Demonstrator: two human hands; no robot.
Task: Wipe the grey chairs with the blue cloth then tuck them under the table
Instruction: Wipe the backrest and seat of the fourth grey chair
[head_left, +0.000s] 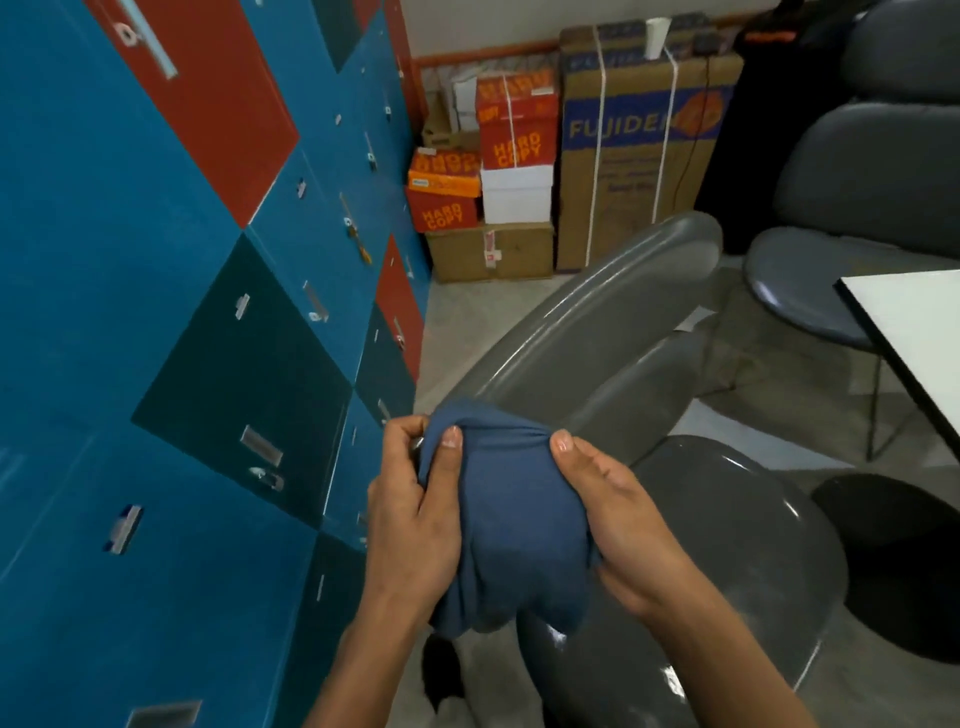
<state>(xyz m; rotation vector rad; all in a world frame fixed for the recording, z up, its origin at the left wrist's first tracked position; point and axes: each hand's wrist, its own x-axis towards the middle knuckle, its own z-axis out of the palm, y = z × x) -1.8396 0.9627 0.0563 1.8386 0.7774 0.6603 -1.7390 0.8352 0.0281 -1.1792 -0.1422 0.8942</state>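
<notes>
We hold the cloth (511, 525) bunched between both hands above the chair (691, 525). Our left hand (415, 514) pinches its upper edge, thumb on top; our right hand (618, 514) cups and grips its other side.

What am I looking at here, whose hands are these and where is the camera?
There is one picture, from a camera worn on a person's head, looking down at their own two hands. The left hand and right hand both grip a bunched blue cloth. Just beyond it is a shiny grey chair. A second chair stands further back, by the corner of a white table. Blue and red lockers fill the left, and cardboard boxes are stacked against the far wall.
</notes>
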